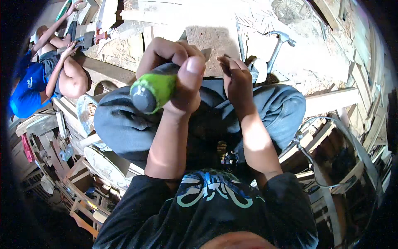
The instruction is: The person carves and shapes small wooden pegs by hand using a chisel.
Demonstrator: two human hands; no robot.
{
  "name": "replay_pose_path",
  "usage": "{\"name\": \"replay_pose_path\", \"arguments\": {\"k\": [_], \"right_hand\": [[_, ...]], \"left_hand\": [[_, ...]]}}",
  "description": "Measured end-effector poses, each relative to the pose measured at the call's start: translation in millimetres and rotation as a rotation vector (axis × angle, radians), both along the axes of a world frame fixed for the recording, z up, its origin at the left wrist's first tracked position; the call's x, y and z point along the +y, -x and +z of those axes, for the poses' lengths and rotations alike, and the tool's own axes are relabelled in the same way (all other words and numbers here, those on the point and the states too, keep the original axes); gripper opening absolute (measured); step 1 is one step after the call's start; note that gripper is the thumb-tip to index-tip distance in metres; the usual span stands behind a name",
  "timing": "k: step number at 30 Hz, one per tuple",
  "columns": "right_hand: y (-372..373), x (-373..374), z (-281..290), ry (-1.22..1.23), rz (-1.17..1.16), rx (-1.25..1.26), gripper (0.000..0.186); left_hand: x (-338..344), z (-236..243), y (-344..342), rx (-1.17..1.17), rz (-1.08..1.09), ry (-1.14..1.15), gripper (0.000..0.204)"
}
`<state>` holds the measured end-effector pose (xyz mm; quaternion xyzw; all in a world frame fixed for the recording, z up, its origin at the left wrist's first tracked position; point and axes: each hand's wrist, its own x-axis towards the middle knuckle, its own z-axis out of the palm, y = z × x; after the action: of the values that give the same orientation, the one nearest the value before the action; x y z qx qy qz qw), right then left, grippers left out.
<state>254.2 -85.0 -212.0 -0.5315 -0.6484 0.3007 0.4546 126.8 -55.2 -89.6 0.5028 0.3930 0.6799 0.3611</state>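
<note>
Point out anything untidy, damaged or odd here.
Thin wood slivers lie strewn untidily on the ground, left of the hammer. The green-and-grey handle in the left hand has pale marks on its end; scuffs or dirt, I can't tell.

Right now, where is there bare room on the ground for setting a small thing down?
The brightly lit ground right of the hammer, beyond the pale plank, looks bare, though glare may hide small bits. It is crowded between the hammer and the right hand, and along the picture's right edge, where wood scraps lie close together.
</note>
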Motion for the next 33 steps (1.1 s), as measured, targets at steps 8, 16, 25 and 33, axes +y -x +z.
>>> {"name": "replay_pose_path", "arguments": {"k": [8,16,25,33], "right_hand": [[3,-2,-12,-0.039,-0.012,-0.048,0.027],[2,-4,0,0.054,0.003,-0.053,0.031],[3,-5,-6,0.03,-0.034,-0.002,0.028],[4,-2,-1,-0.005,-0.057,-0.038,0.012]], "left_hand": [[4,-9,0,-0.196,-0.261,0.007,0.027],[6,-14,7,-0.325,-0.126,-0.033,0.014],[2,3,12,-0.246,-0.11,-0.012,0.016],[-6,1,-1,-0.175,-0.117,0.02,0.02]]}}
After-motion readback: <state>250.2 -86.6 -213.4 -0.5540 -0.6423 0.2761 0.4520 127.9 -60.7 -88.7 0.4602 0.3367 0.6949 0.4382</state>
